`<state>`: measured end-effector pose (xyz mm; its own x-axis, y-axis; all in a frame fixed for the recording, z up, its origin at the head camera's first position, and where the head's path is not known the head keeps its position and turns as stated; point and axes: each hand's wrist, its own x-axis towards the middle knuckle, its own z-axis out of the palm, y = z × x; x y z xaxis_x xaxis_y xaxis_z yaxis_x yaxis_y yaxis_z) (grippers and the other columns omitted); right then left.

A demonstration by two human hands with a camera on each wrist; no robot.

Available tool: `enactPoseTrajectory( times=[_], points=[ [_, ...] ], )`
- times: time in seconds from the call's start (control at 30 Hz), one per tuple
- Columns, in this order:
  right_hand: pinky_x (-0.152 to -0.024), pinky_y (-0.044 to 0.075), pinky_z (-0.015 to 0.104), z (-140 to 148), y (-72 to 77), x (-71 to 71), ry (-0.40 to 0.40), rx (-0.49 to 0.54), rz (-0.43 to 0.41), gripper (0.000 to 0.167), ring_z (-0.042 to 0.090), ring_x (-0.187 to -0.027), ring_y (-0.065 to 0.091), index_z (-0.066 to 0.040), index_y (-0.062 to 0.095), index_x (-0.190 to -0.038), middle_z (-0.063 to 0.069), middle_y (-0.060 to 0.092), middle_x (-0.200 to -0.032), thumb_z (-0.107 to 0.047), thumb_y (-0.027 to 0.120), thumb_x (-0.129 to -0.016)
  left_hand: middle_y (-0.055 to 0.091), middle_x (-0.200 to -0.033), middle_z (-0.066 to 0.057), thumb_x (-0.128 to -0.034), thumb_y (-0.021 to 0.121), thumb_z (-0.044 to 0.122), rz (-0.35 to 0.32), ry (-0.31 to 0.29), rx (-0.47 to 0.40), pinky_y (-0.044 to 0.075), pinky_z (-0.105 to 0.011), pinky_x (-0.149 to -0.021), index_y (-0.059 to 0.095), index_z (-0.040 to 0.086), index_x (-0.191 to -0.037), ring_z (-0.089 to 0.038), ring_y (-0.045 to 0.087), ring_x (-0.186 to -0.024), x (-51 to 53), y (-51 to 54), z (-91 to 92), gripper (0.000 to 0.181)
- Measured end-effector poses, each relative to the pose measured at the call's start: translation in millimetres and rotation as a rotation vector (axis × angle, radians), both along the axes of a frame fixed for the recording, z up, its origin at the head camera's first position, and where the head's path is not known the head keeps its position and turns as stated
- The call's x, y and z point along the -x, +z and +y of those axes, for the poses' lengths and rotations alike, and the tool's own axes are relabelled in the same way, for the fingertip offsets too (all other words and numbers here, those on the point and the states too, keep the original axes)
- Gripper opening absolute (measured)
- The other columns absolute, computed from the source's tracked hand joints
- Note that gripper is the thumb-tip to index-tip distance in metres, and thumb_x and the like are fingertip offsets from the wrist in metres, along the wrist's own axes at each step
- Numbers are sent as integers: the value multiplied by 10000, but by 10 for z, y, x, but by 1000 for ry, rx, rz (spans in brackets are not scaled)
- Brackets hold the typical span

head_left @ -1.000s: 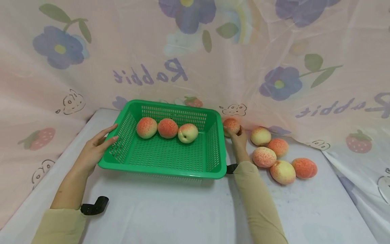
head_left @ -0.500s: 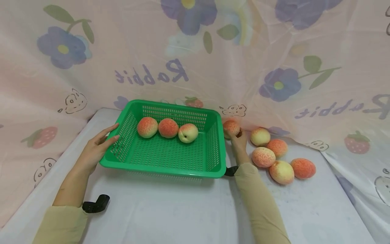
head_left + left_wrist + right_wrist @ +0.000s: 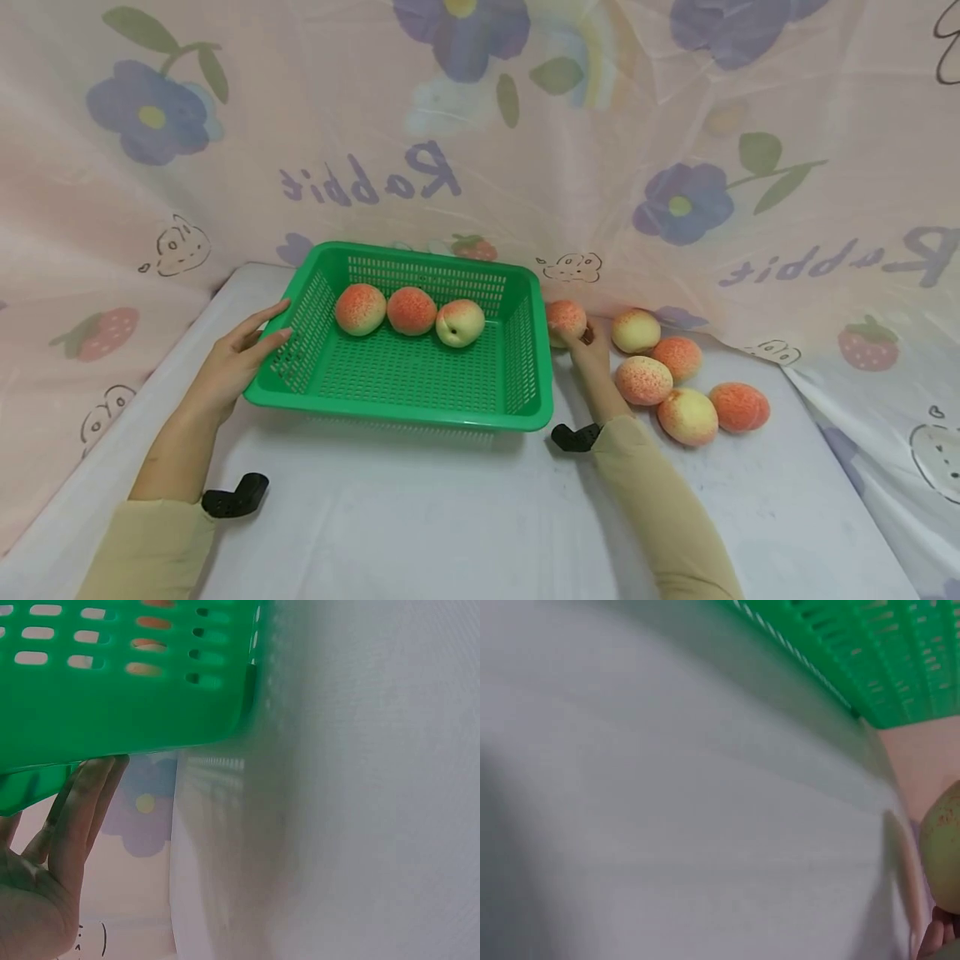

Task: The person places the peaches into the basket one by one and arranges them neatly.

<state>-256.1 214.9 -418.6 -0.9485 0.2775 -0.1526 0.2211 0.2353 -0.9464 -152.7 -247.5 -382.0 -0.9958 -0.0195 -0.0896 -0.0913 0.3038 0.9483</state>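
Green plastic is forming the slotted walls of a basket [image 3: 405, 414], which is sitting toward the back of a white desk [image 3: 405, 517]. Inside it, three peaches are lying side by side in a row near the back wall: a red-and-yellow peach [image 3: 361, 309], a redder middle peach [image 3: 412, 311] and a pale peach [image 3: 461, 323] whose stem dimple is showing.

The left hand [image 3: 234, 364] is touching the basket at its left side, its fingers reaching out nearly straight against the rim, thumb apart from them. The right hand [image 3: 591, 354] is holding a speckled peach [image 3: 564, 318] just outside the basket's right side, its fingers closing round the fruit — whether that fruit is resting on the desk, I cannot tell.

Farther right, five more peaches are lying in a loose group: a yellow peach [image 3: 636, 331] at the back, an orange peach [image 3: 677, 358], a freckled peach [image 3: 643, 381], a yellowish peach [image 3: 688, 417] at the front and a coral peach [image 3: 739, 407] on the outer side.

Black devices [image 3: 236, 496] are jutting from both wrists beside beige sleeves [image 3: 150, 546]. Behind everything, a pink cloth [image 3: 510, 167] is hanging, printed with purple flowers and mirrored lettering.
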Motion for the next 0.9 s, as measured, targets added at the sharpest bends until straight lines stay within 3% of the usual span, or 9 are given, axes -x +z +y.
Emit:
enactPoseTrajectory(
  times=[0.27,0.47,0.7,0.9],
  points=[
    [-1032,382,371,-38,72,-131,28,73,55,663,230,-1265,403,-89,389,-1438,119,431,-1408,-225,704,-871,-19,-1610,-129,-969,501,485,0,-3,1,37,-750,-1056,264,378,-1509,-439,-46,-1452,4,11,-1,600],
    [-1062,356,387,-43,170,-246,62,72,28,741,228,-1292,373,-128,346,-1472,87,391,-1450,-278,730,-856,-20,-1610,-133,-971,497,483,2,-3,-10,29,-735,-1070,273,370,-1509,-438,-50,-1451,-15,25,8,593],
    [-1010,381,355,-21,272,-364,105,65,77,706,200,-1242,415,-134,396,-1446,69,435,-1409,-280,741,-848,-10,-1611,-131,-970,503,478,8,-3,-15,28,-730,-1075,283,359,-1508,-436,-42,-1453,-15,21,6,593],
    [-1050,379,376,25,339,-448,129,42,78,715,197,-1287,395,-153,384,-1442,41,421,-1421,-293,747,-842,-17,-1611,-130,-970,503,478,10,-4,-18,27,-728,-1077,284,363,-1507,-434,-46,-1453,-16,20,3,591]
  ],
)
